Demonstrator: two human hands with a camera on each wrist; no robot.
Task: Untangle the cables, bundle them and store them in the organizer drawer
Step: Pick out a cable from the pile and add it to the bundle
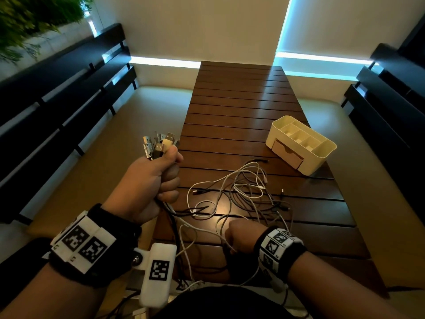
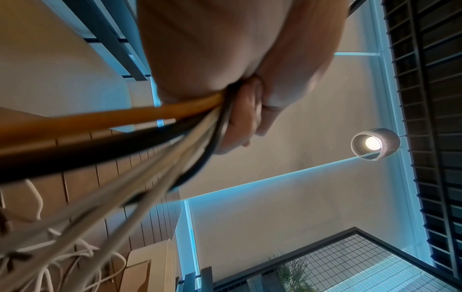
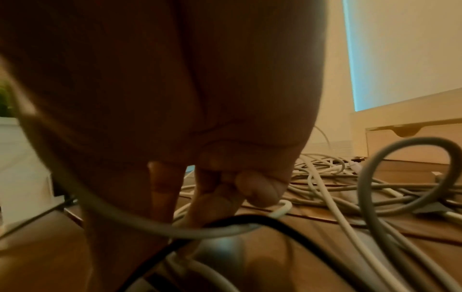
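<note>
At the near edge of a dark slatted wooden tabletop [image 1: 241,107], a seated person works on a heap of cables [image 1: 241,194]. Their left hand [image 1: 147,183], raised toward 10 o'clock, is fisted tight around a bunch of cable ends, USB plugs [image 1: 158,140] sticking up out of its grip. The cords run down from that fist to the loose tangle spread across the tabletop's middle. Their right hand [image 1: 239,236], low at 6 o'clock, has its fingers curled and pinching a white cable [image 3: 280,209] among the strands.

Pulling now looks risky: loops cross each other, so a tug could tighten knots or drag cords off the near edge, where some already hang.

Toward 2 o'clock sits a cream organizer [image 1: 319,157], well apart from the heap. Its top compartments look empty, and its tan drawer [image 1: 287,155] is closed, contents hidden.
</note>
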